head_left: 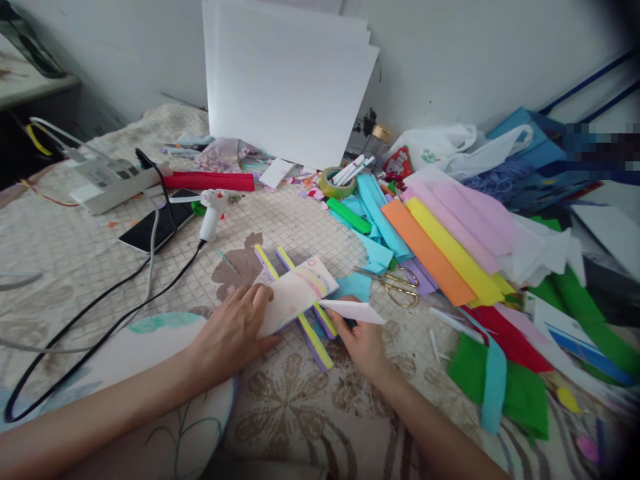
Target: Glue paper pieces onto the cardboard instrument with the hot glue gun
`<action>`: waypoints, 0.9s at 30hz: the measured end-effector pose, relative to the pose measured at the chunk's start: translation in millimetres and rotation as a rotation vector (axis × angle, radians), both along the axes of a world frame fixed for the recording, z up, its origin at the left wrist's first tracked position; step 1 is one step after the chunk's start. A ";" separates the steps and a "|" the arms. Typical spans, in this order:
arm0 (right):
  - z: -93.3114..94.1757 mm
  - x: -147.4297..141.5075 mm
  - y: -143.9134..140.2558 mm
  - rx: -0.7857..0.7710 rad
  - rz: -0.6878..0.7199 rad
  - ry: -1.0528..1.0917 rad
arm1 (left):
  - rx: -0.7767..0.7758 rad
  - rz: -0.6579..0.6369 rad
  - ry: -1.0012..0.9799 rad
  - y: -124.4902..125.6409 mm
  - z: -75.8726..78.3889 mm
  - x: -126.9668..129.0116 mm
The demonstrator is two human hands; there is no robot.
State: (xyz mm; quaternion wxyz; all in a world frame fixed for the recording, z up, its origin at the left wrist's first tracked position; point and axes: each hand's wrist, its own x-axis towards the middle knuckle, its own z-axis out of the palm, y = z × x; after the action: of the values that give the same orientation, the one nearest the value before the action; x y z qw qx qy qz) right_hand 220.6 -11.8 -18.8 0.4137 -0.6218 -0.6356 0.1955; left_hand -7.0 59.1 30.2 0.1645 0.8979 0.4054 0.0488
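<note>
My left hand (235,330) presses flat on a pale patterned card (297,293) that lies across two purple-and-yellow strips (305,320) on the patterned cloth. My right hand (363,343) sits at the card's right end and pinches a folded white paper piece (353,310) between thumb and fingers. A light blue paper scrap (356,285) lies just beyond the card.
Gold-handled scissors (400,287) lie right of the card. Coloured paper sheets (440,240) fan out at right, green sheets (505,387) lower right. A white glue gun (213,210), phone (155,227), power strip (107,177) and cables at left. White boards (285,80) lean on the wall. Tape roll (336,183) holds pens.
</note>
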 end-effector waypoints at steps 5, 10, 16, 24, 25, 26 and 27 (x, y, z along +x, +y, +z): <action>-0.5 0.0 0.1 -0.005 -0.005 0.012 | -0.014 0.005 0.024 0.6 -0.2 0.1; -2.4 0.3 -0.3 -0.011 -0.013 0.009 | -0.018 0.007 0.020 0.4 2.4 2.0; -2.1 -0.4 -0.2 -0.012 -0.016 0.019 | -0.023 0.020 0.024 -0.9 5.4 1.9; -2.8 -0.1 0.0 0.001 -0.009 0.020 | -0.029 0.022 0.025 -0.1 1.0 0.4; -2.7 -0.2 0.1 -0.001 -0.008 0.022 | -0.028 0.022 0.024 0.0 0.7 0.6; -2.6 -0.2 0.2 -0.003 -0.008 0.025 | -0.029 0.020 0.025 0.1 0.7 0.7; -2.5 -0.3 0.2 -0.006 -0.008 0.029 | -0.027 0.021 0.028 0.1 0.7 0.9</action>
State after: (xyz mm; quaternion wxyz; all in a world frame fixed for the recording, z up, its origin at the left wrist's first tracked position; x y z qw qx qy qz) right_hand 220.3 -11.5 -21.3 0.4218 -0.6227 -0.6265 0.2044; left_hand -6.1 59.2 30.9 0.1703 0.8920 0.4175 0.0327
